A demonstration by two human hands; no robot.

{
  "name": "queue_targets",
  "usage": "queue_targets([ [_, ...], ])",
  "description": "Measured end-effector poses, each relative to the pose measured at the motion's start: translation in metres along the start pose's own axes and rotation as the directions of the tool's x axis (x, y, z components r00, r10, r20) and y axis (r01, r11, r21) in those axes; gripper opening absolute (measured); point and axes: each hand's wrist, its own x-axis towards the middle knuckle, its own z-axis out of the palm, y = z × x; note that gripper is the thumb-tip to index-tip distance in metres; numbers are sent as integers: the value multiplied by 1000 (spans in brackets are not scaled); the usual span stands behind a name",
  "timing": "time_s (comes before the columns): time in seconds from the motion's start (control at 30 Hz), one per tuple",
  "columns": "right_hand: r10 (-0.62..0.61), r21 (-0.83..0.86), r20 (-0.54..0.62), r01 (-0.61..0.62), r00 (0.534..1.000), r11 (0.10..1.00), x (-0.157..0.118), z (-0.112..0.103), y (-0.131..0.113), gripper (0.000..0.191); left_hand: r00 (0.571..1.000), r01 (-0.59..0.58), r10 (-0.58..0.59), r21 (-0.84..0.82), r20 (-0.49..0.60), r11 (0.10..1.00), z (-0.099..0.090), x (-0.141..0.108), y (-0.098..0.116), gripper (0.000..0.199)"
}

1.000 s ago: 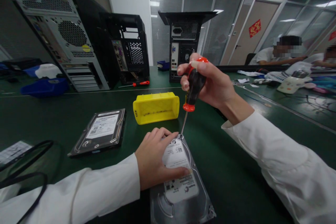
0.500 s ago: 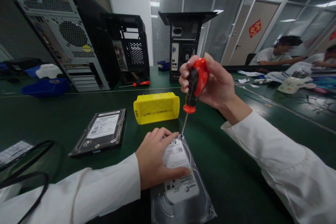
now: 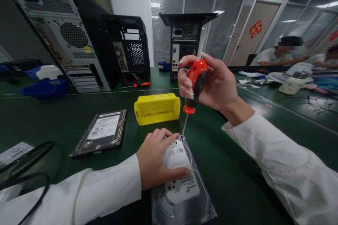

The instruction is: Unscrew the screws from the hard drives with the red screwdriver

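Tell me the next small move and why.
Probably a small twist of the screwdriver: its tip is at the far corner of the drive, the right hand grips it, and the left hand lies across the drive, likely steadying it. Which way to turn, I can't tell.

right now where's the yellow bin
In the head view, the yellow bin sits near the middle, beyond the left hand and right of the untouched hard drive.
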Motion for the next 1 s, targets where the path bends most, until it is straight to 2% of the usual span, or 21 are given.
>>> queue_targets([
  [0.13, 3, 49, 11, -3, 1000, 999, -1, 1, 1, 36, 1000, -7, 7, -4, -4, 1000, 1, 0, -1, 82],
  [0.3, -30, 81, 14, 29, 999, 996, 0, 1, 2, 22, 1000, -8, 8, -4, -6, 1000, 1, 0, -1, 81],
  [0.47, -57, 114, 46, 51, 997, 992, 0, 6, 3, 20, 1000, -11, 11, 0, -12, 1000, 1, 0, -1, 81],
  [0.6, -59, 65, 47, 56, 997, 996, 1, 10, 5, 14, 1000, -5, 5, 0, -10, 1000, 0, 0, 0, 80],
  [0.73, -91, 29, 28, 90, 995, 995, 3, 10, 8, 25, 1000, 5, -5, 5, -8, 1000, 0, 0, 1, 80],
  [0.83, -69, 29, -14, 69, 998, 997, 3, 7, 8, 35, 1000, 1, -1, 2, -3, 1000, -1, 0, 1, 79],
  [1.0, 11, 37, -82, -8, 997, 999, 2, 4, 6, 31, 1000, -11, 10, -3, -5, 1000, 0, 0, 0, 80],
])
